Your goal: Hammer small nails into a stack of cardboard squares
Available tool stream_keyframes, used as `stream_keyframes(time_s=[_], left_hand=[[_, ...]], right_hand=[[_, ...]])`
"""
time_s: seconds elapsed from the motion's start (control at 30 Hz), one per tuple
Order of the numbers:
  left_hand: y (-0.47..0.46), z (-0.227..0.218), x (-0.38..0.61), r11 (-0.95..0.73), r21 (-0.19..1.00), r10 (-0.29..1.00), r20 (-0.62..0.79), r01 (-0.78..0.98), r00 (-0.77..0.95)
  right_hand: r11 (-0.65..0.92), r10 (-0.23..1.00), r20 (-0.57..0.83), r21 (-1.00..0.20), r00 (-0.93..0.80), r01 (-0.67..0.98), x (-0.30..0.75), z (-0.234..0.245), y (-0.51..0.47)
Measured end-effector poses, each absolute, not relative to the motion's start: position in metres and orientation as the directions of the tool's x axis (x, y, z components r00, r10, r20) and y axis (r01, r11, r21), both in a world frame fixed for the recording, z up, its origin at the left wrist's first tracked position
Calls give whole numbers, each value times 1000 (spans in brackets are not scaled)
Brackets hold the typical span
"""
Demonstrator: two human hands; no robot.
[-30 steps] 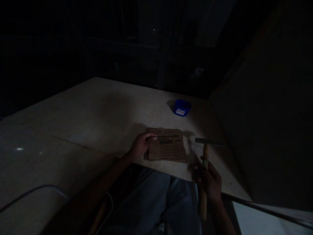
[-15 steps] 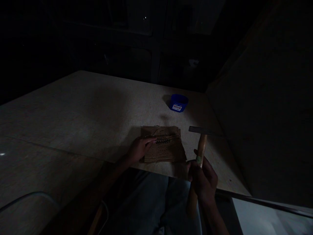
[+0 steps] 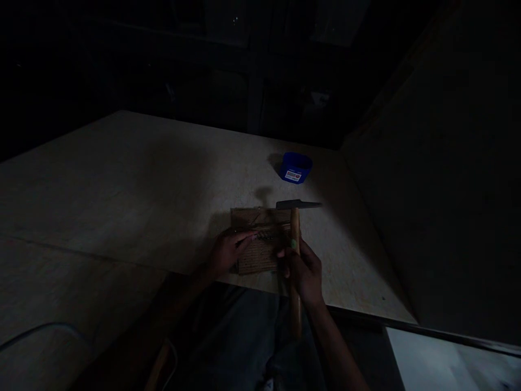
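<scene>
Near the table's front edge lies a worn piece of corrugated cardboard (image 3: 252, 262). On it rests a dark metal piece (image 3: 265, 236) with a zigzag or twisted outline; the dim light hides its exact kind. My left hand (image 3: 227, 252) reaches in from the left, fingertips pinched together at that piece's left end. A hammer (image 3: 296, 217) with a wooden handle and a dark, narrow head stands upright in my right hand (image 3: 304, 274), whose fingers wrap the handle's middle. The hammer's head is raised above the cardboard's right part, and my right hand hides the cardboard's lower right corner.
A blue plastic tub (image 3: 296, 168) with a white label stands further back on the pale table (image 3: 171, 184). To the right rises a dark upright panel (image 3: 427, 206). A cable (image 3: 44, 326) curves at lower left. The background is very dark.
My right hand has carried the hammer leftward, from beside the cardboard to over its right part. My left hand keeps its place at the dark metal piece.
</scene>
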State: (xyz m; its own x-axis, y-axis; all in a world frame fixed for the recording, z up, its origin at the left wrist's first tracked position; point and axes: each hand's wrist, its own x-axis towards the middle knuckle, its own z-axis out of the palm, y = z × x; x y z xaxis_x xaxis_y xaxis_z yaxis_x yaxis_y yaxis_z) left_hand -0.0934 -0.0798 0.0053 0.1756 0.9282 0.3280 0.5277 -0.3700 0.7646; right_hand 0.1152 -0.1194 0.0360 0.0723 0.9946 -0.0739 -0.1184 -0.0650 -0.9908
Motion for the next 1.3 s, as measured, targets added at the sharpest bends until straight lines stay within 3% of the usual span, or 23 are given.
stream_keyframes(time_s=[0.63, 0.87, 1.07, 1.3], left_hand=[[-78, -8, -84, -542, 667, 817, 559, 511, 138], [-79, -11, -81, -521, 681, 829, 547, 514, 116], [-83, -13, -80, -440, 729, 883, 458, 524, 105], [-81, -13, -83, -497, 697, 848, 517, 517, 118]], right_hand=[[-49, 988, -64, -992, 139, -113, 109, 33, -124], [-45, 988, -61, -993, 141, -111, 109, 33, -124], [-41, 990, -53, -995, 134, -95, 110, 31, -124], [-47, 990, -58, -995, 126, -86, 110, 34, -124]])
